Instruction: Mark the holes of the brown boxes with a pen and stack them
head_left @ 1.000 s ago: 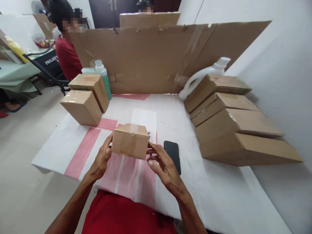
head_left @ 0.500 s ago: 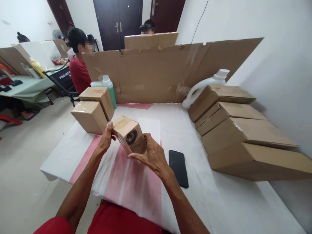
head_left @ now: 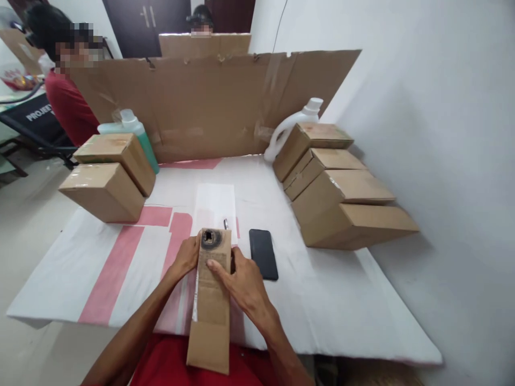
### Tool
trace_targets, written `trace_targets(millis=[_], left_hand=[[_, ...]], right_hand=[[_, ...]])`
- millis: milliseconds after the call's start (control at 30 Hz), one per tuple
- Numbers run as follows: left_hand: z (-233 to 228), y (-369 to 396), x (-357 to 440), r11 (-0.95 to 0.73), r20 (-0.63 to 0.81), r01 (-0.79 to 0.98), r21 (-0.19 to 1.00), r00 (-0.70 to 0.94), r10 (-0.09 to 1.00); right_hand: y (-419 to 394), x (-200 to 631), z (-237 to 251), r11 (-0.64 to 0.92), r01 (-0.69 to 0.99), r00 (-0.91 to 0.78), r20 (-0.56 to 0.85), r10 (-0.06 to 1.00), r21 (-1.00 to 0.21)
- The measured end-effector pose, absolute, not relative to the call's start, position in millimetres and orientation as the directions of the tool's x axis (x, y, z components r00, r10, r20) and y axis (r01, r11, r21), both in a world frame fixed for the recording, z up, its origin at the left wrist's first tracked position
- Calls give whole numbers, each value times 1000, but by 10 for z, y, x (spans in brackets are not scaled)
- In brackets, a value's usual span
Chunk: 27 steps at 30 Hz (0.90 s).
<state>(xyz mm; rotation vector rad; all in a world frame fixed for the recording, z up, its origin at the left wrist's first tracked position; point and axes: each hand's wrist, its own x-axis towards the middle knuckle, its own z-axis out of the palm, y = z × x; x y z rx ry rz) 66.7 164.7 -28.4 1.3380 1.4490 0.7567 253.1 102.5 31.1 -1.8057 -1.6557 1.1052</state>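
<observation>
I hold a small brown cardboard box (head_left: 210, 316) upright over the near edge of the table (head_left: 341, 300), close to my body. A dark round mark sits on its top face, and clear tape runs along one side. My left hand (head_left: 185, 258) grips the box's left side near the top. My right hand (head_left: 238, 279) lies on its front and right side, with the forefinger stretched across the face.
A black phone (head_left: 263, 253) lies right of the box, with a small metal object (head_left: 226, 223) behind it. Two taped boxes (head_left: 105, 188) and a green bottle (head_left: 134, 131) stand at left. Several boxes (head_left: 341, 187) and a white jug (head_left: 287, 126) stand at right. A cardboard wall (head_left: 201, 102) has people behind it.
I have turned the box from lying flat to standing on end and pulled it toward my body. My head has tipped down and to the right.
</observation>
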Motion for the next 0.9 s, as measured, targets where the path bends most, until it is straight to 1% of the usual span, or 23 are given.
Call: trace_targets(millis=[100,167,200,233,300,367,433,533,633,700,733,767,800,833,867,900], left_hand=[[-419,1645,623,153,-154,420,895,-34,988],[-398,1664,576,108,-93,420,901,-56,994],[-368,1672,559,78,-66,411,908,-46,997],[-335,1674,552,44,-41,390,920,-17,999],[-288,1650,569,-10,-19,308,951,91,996],[-293,1586,612,-6,-35,198,980,202,979],[-351,1496,654,37,-65,114,993,250,966],[-465,1373,678,57,-67,50,997,222,973],[-515,1318,667,59,-60,12,998,224,973],[-501,1318,667,65,-70,29,997,230,971],[-487,1324,673,62,-72,48,997,228,971],[-473,1333,682,56,-70,69,996,224,972],[-460,1341,694,47,-65,87,995,220,973],[-450,1349,706,39,-60,101,994,216,975],[-444,1355,718,33,-56,110,993,212,976],[-440,1359,729,33,-56,114,993,208,976]], right_hand=[[1059,2600,92,-156,560,-149,-284,947,-814],[1143,2684,19,-147,538,-206,-298,932,-830],[1213,2728,-2,-145,564,-199,-304,932,-813],[1301,2765,-20,-149,611,-163,-309,937,-777],[1516,2798,-67,-171,718,-55,-299,953,-675],[1737,2766,-145,-193,782,19,-288,958,-593],[1910,2687,-251,-207,795,26,-309,951,-570],[2037,2592,-407,-209,783,12,-322,947,-586],[2048,2642,-484,-201,725,-10,-301,954,-659],[2016,2748,-460,-206,678,10,-272,962,-705],[1990,2806,-422,-217,639,47,-245,968,-738],[1956,2857,-369,-226,559,103,-203,974,-798],[1915,2895,-305,-216,429,166,-158,973,-877],[1866,2914,-233,-179,254,220,-123,968,-950],[1810,2912,-159,-119,56,255,-101,962,-991],[1748,2889,-90,-54,-134,266,-88,960,-990]])
